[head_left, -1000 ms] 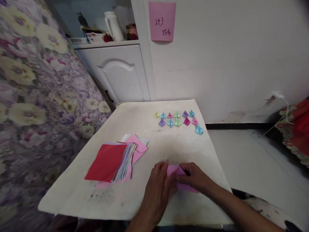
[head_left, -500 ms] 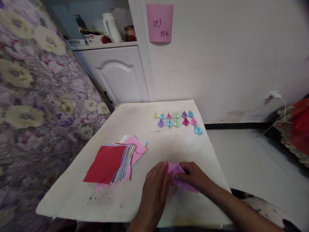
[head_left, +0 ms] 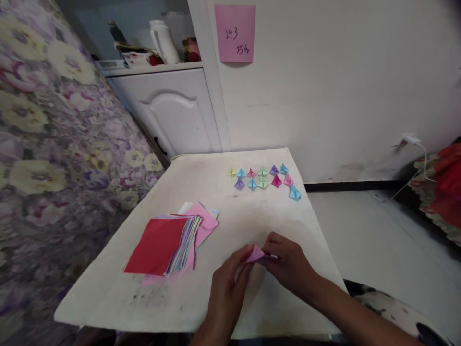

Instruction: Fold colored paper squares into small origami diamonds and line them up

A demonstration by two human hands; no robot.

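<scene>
A folded piece of pink origami paper [head_left: 255, 254] is held between my two hands above the front part of the table. My left hand [head_left: 230, 276] pinches its left side between thumb and fingers. On the right side, my right hand [head_left: 288, 262] grips the paper, and its fingers cover much of that edge. Left of my hands lies a stack of coloured paper squares [head_left: 158, 245], red on top, over some pink sheets [head_left: 203, 221]. Several small folded paper pieces [head_left: 252, 183] in blue, green, purple, pink and yellow sit in rows toward the back right of the table.
The table [head_left: 201, 302] wears a cream cover with dark stains near its front left. A floral curtain [head_left: 72, 144] hangs along the left. Behind stand a white cabinet [head_left: 176, 115] and a wall bearing a pink note [head_left: 236, 33].
The pink paper was lying flatter on the table; now it is raised and folded to a narrower, peaked shape. My fingers have shifted from pressing it to pinching its sides.
</scene>
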